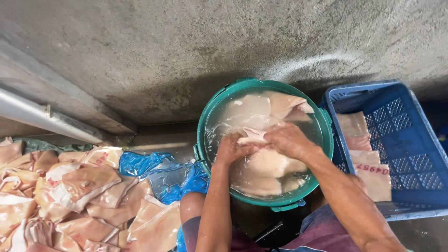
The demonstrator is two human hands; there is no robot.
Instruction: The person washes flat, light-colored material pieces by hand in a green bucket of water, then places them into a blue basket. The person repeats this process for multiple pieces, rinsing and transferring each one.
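A large heap of pale, pinkish skin slabs [70, 196] lies on blue plastic sheeting [154, 170] at the left, seemingly not yet rinsed. In the middle, the left hand [231, 149] and right hand [287, 139] have their fingers curled around one slab [254, 136] in the water-filled green bucket [205, 116]. Only a few pieces [368, 163] rest in the blue crate [410, 140] on the rough concrete floor [177, 46], so I judge most remains.
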